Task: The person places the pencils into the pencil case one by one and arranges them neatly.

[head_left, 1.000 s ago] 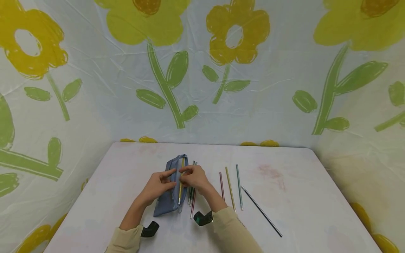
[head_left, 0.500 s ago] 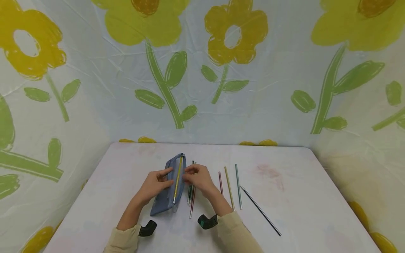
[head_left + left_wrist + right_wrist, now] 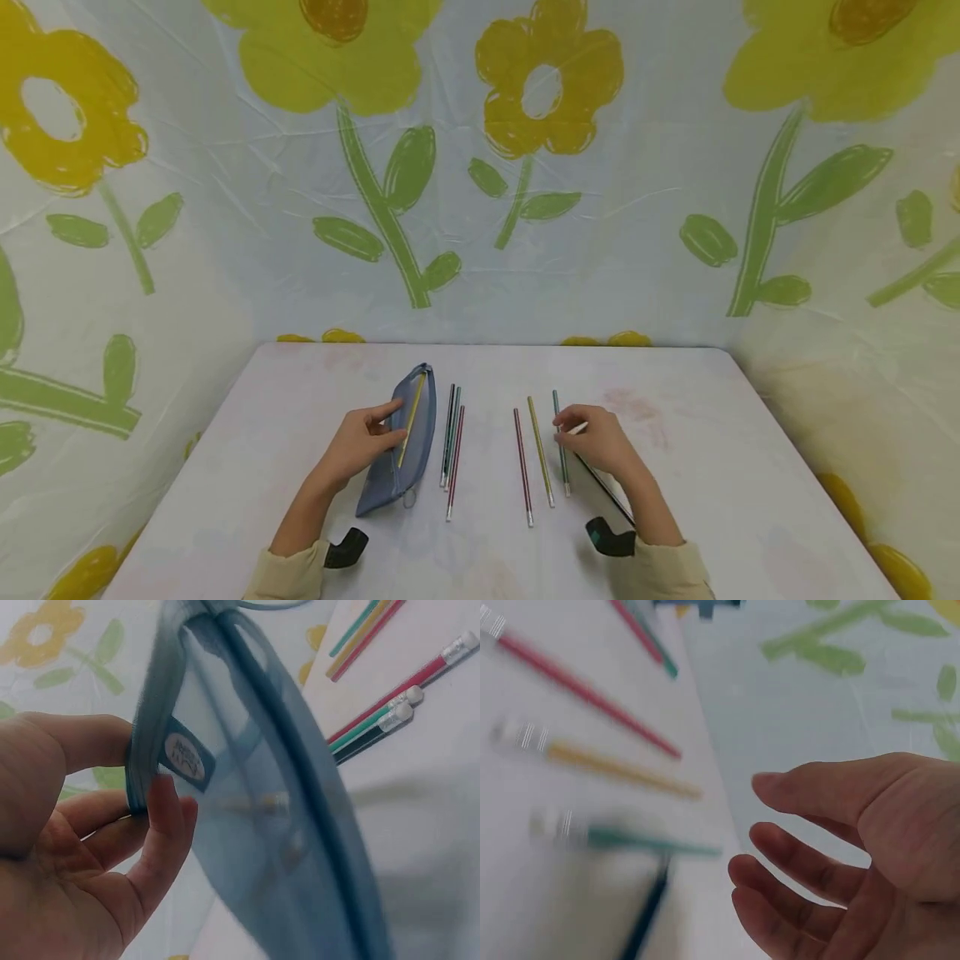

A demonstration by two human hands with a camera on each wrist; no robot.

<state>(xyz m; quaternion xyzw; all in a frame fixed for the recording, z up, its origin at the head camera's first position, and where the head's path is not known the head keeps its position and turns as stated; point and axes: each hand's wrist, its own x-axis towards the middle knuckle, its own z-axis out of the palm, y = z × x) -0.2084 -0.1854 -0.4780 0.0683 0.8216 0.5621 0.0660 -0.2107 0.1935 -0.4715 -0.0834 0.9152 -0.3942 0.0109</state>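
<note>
My left hand (image 3: 358,443) grips one zip edge of a blue mesh pencil case (image 3: 381,483), thumb on one side and fingers on the other. The mouth of the case gapes, and a yellow pencil (image 3: 412,419) lies inside. In the left wrist view a small label (image 3: 184,756) shows within the mesh (image 3: 255,877). To the right, my right hand (image 3: 606,442) hovers over a teal pencil (image 3: 566,475), fingers loosely bent and apart from the thumb, holding nothing. A dark pencil (image 3: 604,488) lies slanted, partly hidden under that hand.
Beside the case, a red pencil (image 3: 456,467), a green pencil (image 3: 455,417) and a black pencil (image 3: 447,433) lie close together. Another red pencil (image 3: 522,467) and a yellow one (image 3: 541,454) lie mid-table. A flowered cloth (image 3: 630,250) hangs behind the white table (image 3: 300,367).
My right hand has let go of the yellow pencil inside the case and moved right, to above the teal pencil. My left hand keeps its grip on the case, whose mouth has tipped left.
</note>
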